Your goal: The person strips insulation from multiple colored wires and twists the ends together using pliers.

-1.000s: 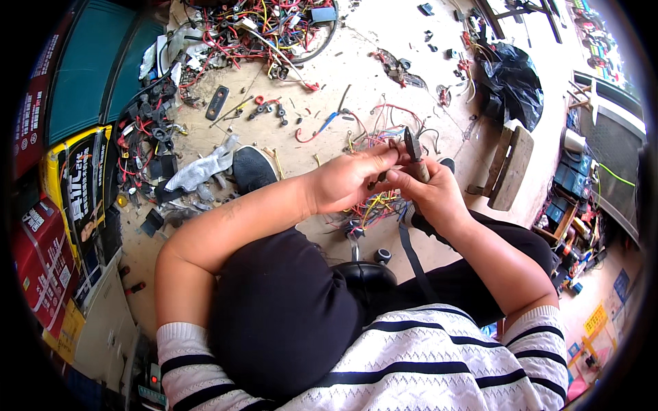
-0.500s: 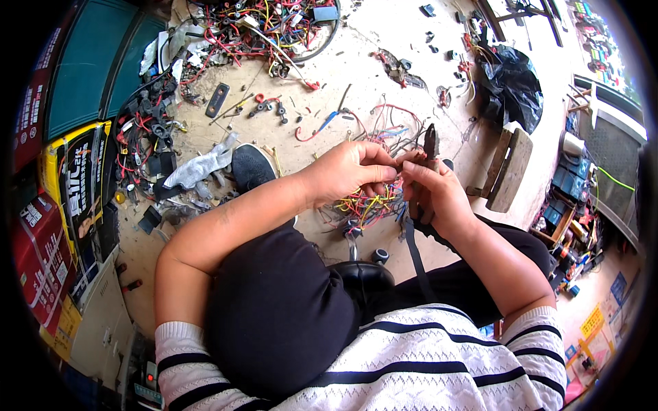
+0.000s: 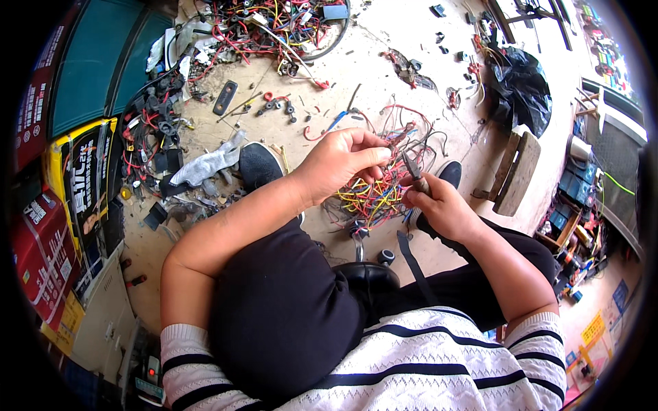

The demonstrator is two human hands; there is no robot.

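My left hand (image 3: 348,164) is closed in a pinch on a small reddish-brown wire piece (image 3: 400,134), whose end sticks out past the fingertips. To its right, my right hand (image 3: 442,207) grips a dark, pointed metal hand tool (image 3: 411,166). The tool's tip points up and away, towards the left fingers but apart from them. Its kind is unclear, as the fingers cover its rear part. Below both hands lies a tangled bundle of red, yellow and blue wires (image 3: 373,198) on the floor between my shoes.
A large wire heap (image 3: 288,27) lies at the far left. A grey glove (image 3: 209,164) rests beside my left shoe (image 3: 260,166). On the right are a wooden block stool (image 3: 515,175) and a black plastic bag (image 3: 521,92). Boxes (image 3: 44,250) line the left side.
My hands have moved apart. The tool in my right hand has come lower and now tilts left, while my left hand has risen slightly with the wire piece.
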